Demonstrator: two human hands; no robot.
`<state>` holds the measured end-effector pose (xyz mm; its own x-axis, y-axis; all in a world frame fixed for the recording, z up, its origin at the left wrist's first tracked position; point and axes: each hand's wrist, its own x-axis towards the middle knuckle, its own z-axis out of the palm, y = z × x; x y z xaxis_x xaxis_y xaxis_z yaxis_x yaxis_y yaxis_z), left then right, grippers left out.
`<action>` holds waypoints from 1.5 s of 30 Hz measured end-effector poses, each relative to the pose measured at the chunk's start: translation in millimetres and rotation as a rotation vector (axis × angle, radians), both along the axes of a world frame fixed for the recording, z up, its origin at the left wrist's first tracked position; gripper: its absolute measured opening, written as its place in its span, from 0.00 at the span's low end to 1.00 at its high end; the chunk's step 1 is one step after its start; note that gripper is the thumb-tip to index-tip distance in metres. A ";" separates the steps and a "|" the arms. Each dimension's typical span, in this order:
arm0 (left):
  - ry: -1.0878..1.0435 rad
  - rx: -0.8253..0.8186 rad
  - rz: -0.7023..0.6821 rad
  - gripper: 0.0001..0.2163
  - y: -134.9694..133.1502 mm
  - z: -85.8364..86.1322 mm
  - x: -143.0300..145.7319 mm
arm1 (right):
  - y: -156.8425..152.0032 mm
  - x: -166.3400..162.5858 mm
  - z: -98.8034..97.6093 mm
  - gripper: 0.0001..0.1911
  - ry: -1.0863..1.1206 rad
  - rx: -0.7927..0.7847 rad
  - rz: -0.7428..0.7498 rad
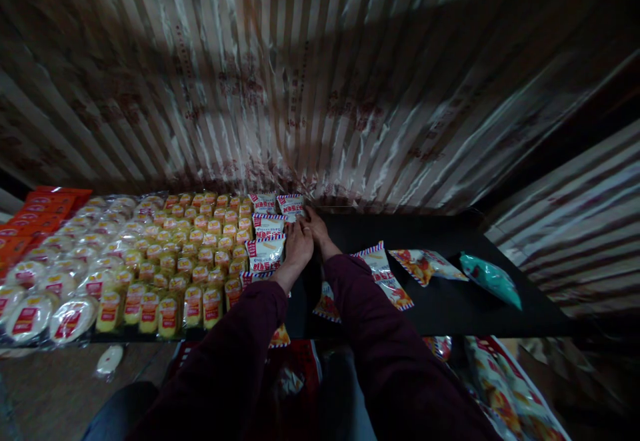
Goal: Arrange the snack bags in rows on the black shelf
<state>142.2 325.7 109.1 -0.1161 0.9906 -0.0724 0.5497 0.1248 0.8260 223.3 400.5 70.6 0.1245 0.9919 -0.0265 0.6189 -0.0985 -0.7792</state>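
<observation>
My left hand (pixel 301 243) is at the near edge of a white snack bag (pixel 291 206) with red lettering and a striped border, its fingers closed against it. Along the bag's right edge lies my right hand (pixel 317 226), its fingers also closed on it and partly hidden behind the left. This bag sits at the back of the black shelf (pixel 345 227). To its left, matching snack bags (pixel 265 254) stand in a column running toward the front. Loose snack bags (pixel 385 277) lie right of my hands, partly covered by my right sleeve.
Rows of yellow packaged cakes (pixel 200 241) and round white packaged cakes (pixel 75 317) fill the left side, with orange packets (pixel 40 217) beyond. A green bag (pixel 490 279) lies at the right. Striped plastic sheeting (pixel 280 94) hangs behind. Below the front edge is a box of bags (pixel 505 387).
</observation>
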 end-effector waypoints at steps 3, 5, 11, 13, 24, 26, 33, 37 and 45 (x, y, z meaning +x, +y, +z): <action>0.050 -0.004 0.002 0.22 -3.3 3.2 -1.9 | -3.6 2.2 6.3 0.28 -0.037 -0.021 -0.022; 0.077 0.020 -0.019 0.20 -7.1 5.6 -2.9 | -8.0 5.0 10.5 0.26 -0.078 -0.022 -0.023; 0.058 -0.092 -0.081 0.19 -27.6 14.9 -1.2 | -32.5 16.5 23.0 0.19 -0.160 -0.003 -0.028; 0.053 -0.134 -0.095 0.20 -37.6 18.5 1.8 | -44.1 19.5 27.9 0.18 -0.170 0.000 -0.031; 0.045 -0.095 -0.248 0.17 -109.2 11.0 20.6 | -154.7 39.5 31.1 0.19 -0.145 0.369 -0.089; 0.010 -0.088 -0.261 0.18 -123.0 5.0 22.0 | -179.9 42.7 23.3 0.19 -0.146 0.377 -0.097; -0.022 -0.068 -0.223 0.23 -164.8 -9.0 23.2 | -237.1 39.1 -2.8 0.21 -0.134 0.354 -0.223; -0.032 -0.011 -0.232 0.25 -186.5 -17.6 16.7 | -258.5 31.2 -7.3 0.20 -0.063 0.320 -0.269; -0.056 -0.013 -0.266 0.27 -228.4 -19.3 -7.1 | -299.9 15.6 -1.1 0.20 0.066 0.215 -0.254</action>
